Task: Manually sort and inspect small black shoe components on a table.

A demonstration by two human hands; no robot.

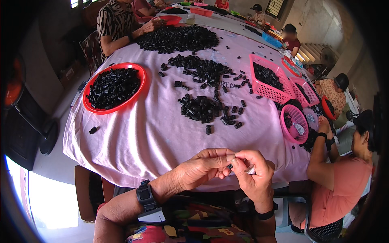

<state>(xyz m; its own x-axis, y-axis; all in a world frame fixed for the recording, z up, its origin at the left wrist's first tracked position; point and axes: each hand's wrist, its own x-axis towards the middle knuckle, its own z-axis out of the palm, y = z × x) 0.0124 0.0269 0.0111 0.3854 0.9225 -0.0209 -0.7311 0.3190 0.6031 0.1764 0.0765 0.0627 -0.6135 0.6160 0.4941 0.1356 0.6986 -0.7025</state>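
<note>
My left hand (202,167) and my right hand (257,176) meet above the near edge of the table, fingertips pinched together. Between them shows a small black plastic part (229,166), mostly covered by the fingers. Something small and white (251,170) is tucked in the right hand's curled fingers; its kind is unclear. Just beyond my hands lies a loose heap of short black cylindrical parts (199,108), with a few stray ones around it. Farther off is a second small heap (200,68).
A red tray (142,86) heaped with black parts stands at left. Pink baskets (270,94) line the right side, with a round pink basket (292,139) nearer. A large black pile (178,39) lies farther back on the pink cloth (154,141). A co-worker (344,178) sits close at right.
</note>
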